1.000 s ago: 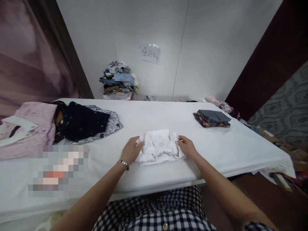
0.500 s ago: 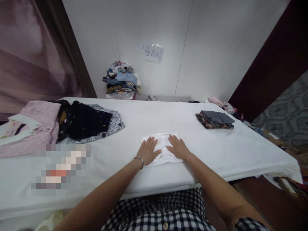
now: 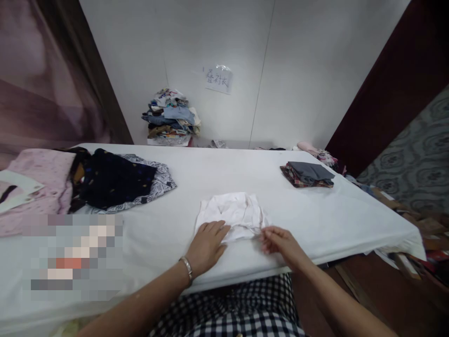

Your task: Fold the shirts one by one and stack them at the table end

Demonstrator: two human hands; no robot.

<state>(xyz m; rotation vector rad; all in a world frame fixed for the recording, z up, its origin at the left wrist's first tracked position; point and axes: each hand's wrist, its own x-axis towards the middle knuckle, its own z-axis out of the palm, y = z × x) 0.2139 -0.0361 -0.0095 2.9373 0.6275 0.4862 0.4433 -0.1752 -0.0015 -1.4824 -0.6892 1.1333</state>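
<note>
Hands, two, apart: your left hand [image 3: 205, 248] flat, fingers on near left part of white garment [image 3: 234, 208]; your right hand [image 3: 283, 243] curled, fingertips seemingly pinching garment's near right edge. White garment: creased, on white table [image 3: 238, 171], before you. Handling: anchor with left palm, draw pinched edge taut, square corners, smooth creases outward. Writing: handwritten paper sign [image 3: 218, 79], wall [image 3: 312, 70] beyond garment, reads 叠衬衣. Brands, labels: none legible.

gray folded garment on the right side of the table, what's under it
Plaid fabric shows under the gray folded garment, peeking out along its left and near edges. The rest is covered, so I can't tell how many pieces are there.
</note>
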